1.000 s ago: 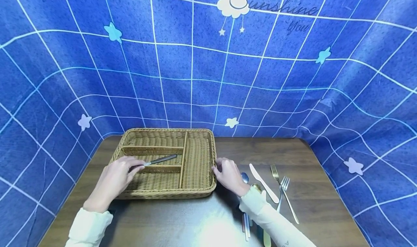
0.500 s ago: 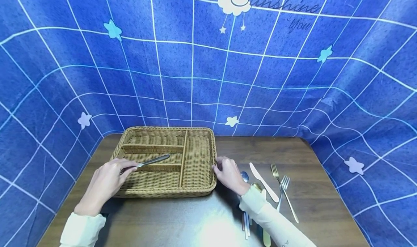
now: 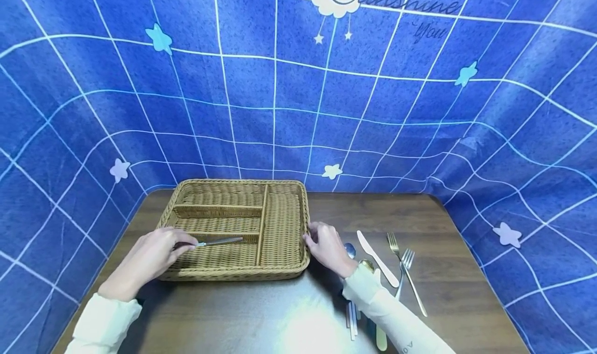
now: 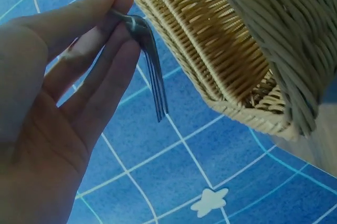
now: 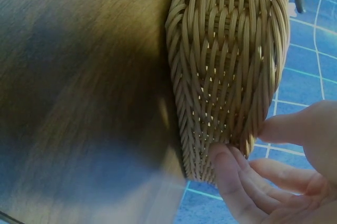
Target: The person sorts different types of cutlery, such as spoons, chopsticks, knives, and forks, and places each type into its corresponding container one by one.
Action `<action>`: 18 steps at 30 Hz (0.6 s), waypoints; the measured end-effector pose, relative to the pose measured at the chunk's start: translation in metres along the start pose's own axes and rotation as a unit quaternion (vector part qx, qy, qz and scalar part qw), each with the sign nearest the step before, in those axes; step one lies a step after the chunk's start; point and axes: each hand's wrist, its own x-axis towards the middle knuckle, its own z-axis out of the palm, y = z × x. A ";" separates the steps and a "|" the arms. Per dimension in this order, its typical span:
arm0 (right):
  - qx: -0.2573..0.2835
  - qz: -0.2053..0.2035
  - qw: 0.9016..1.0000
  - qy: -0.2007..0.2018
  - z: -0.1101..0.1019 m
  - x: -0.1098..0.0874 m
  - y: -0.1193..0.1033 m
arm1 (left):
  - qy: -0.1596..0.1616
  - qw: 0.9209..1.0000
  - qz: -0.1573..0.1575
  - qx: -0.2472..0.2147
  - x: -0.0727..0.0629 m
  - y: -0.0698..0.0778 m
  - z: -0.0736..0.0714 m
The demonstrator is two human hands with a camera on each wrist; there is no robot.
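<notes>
My left hand (image 3: 156, 255) pinches a fork (image 3: 224, 241) near its neck, thumb against fingertips. Its handle points right over the front-left compartment of the wicker basket (image 3: 233, 275); the tines (image 4: 158, 89) show beyond the fingers in the left wrist view. Dividers split the basket into three compartments on the left and one long one on the right. At the basket's right side, my right hand (image 3: 328, 248) grips the woven rim. The right wrist view shows its thumb and fingers on either side of the wicker wall (image 5: 226, 66).
Right of the basket lie a pale knife (image 3: 378, 260), a gold fork (image 3: 394, 244), a silver fork (image 3: 408, 259), a blue-looking spoon (image 3: 350, 250) and a gold spoon (image 3: 367, 265). Slim handles (image 3: 352, 323) lie partly under the right sleeve. A blue patterned cloth (image 3: 298, 95) surrounds the wooden table (image 3: 224, 317).
My left hand has moved left and slightly lower with the fork. The fork's handle has swung from slanting over the middle compartment to nearly level over the front one. The right hand stays on the rim.
</notes>
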 end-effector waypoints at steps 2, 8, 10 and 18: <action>-0.002 -0.001 1.000 0.003 -0.001 0.000 0.001 | -0.026 1.000 0.002 -0.004 0.005 0.000 0.001; -0.003 -0.010 1.000 0.004 0.000 0.000 0.001 | -0.049 0.998 0.026 -0.006 0.011 0.002 0.008; -0.005 -0.014 1.000 0.003 0.000 -0.001 0.002 | -0.053 0.998 0.036 -0.005 0.012 0.003 0.012; -0.003 -0.023 1.000 0.004 0.000 -0.001 0.001 | -0.091 0.995 0.024 -0.021 0.022 0.007 0.021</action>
